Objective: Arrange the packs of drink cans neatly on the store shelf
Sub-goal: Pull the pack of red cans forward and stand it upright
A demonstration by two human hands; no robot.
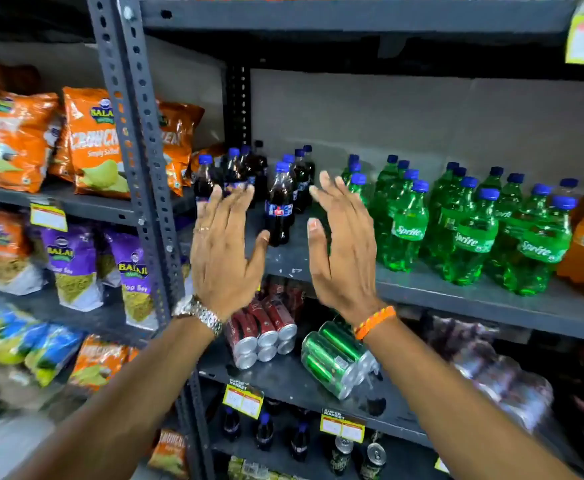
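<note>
- Step: judged pre-grasp; no pack held yet.
- Left hand (223,251) & right hand (344,247): grip wide open, empty, palms facing, raised in front of the cola bottle (279,206).
- Red can pack (263,332) & green can pack (335,358): on the shelf (283,379) below that bottle, green one lying skewed.
- Next: prob lower both hands, straighten the green pack beside the red.

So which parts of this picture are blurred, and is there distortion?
Head view: the snack bags at the left edge and the wrapped packs at lower right are smeared; the green can pack is sharp; shelf edges slant from the wide lens.
</note>
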